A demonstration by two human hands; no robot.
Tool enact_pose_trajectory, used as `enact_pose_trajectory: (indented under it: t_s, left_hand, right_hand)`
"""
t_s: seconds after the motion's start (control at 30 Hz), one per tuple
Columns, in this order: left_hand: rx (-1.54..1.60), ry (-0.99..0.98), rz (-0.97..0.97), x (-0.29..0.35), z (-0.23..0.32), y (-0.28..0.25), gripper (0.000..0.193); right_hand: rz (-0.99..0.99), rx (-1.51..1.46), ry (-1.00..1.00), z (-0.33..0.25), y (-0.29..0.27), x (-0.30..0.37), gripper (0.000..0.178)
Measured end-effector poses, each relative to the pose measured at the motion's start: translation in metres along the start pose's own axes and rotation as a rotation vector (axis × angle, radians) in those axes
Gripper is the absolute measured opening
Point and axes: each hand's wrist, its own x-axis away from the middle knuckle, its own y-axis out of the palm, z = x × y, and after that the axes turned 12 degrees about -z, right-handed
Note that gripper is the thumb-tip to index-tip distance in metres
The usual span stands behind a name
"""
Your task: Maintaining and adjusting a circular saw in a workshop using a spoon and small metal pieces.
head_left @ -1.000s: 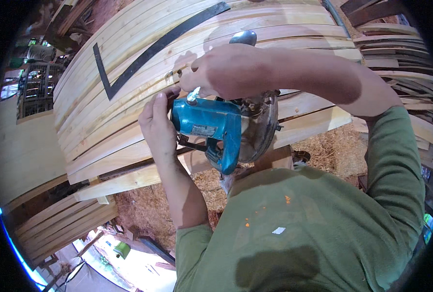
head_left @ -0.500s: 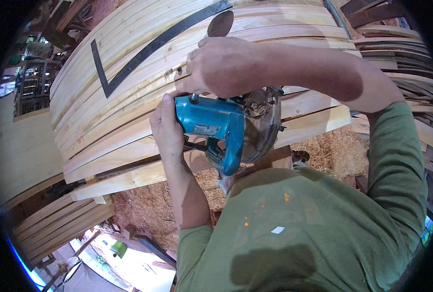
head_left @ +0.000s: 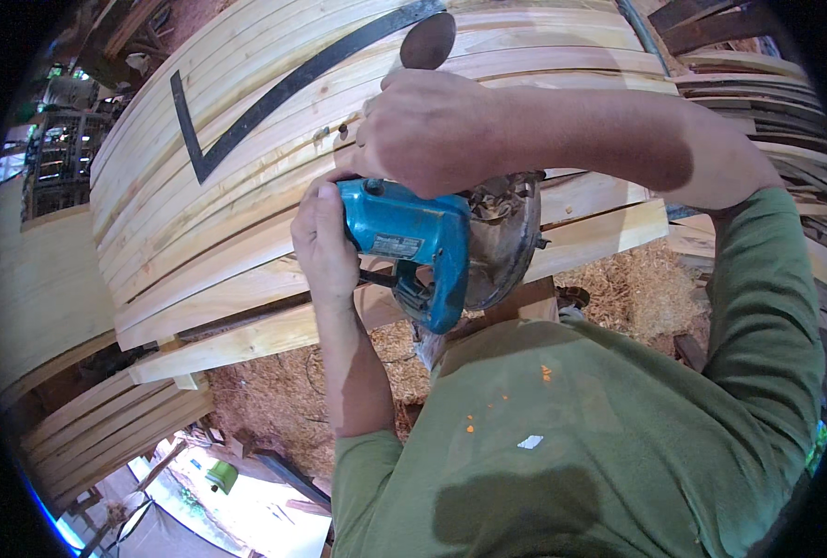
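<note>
Blue tool (head_left: pixel 404 221) lies left-right; left hand (head_left: pixel 326 244) holds its left end; right hand (head_left: pixel 432 132) curls over its far edge, grip unclear.

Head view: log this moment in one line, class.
left hand: against teal circular saw; right hand: over saw, grip unclear; black carpenter's square: flat on planks

This is a woodworking shop: pale sawn boards (head_left: pixel 190 214) lie side by side across the upper centre under a black framing square (head_left: pixel 274 109), with a blue circular saw (head_left: pixel 404 223) mid-frame, wood shavings (head_left: pixel 632 284) right of centre and stacked timber strips (head_left: pixel 753 90) upper right.
</note>
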Motion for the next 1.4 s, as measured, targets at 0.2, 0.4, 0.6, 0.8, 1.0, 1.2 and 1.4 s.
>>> enact_pose_trajectory:
  t_s: [0.2, 0.4, 0.6, 0.8, 1.0, 1.2, 1.4]
  left_hand:
    - [-0.107, 0.115, 0.037, -0.001, -0.002, 0.006, 0.045]
    - [-0.002, 0.124, 0.055, -0.003, -0.004, 0.008, 0.042]
    - [-0.015, 0.109, 0.079, -0.003, -0.002, 0.010, 0.037]
    - [0.040, 0.108, 0.083, -0.002, -0.004, 0.008, 0.037]
    - [-0.009, 0.141, 0.051, -0.006, -0.001, 0.010, 0.037]
    - [0.024, 0.117, 0.061, -0.005, 0.001, 0.010, 0.036]
    - [0.007, 0.114, 0.012, -0.003, 0.003, 0.013, 0.040]
  right_hand:
    - [0.026, -0.051, -0.023, -0.002, -0.004, 0.000, 0.016]
    - [0.004, -0.105, -0.018, -0.001, -0.004, 0.000, 0.016]
    - [-0.027, -0.189, 0.045, -0.004, -0.008, 0.003, 0.013]
    - [0.006, -0.163, -0.005, -0.003, -0.006, 0.001, 0.015]
    - [-0.068, -0.186, 0.061, -0.005, -0.016, 0.003, 0.017]
    - [-0.086, -0.257, 0.105, -0.005, -0.015, 0.000, 0.022]
    - [-0.142, -0.283, 0.120, -0.005, -0.017, -0.001, 0.023]
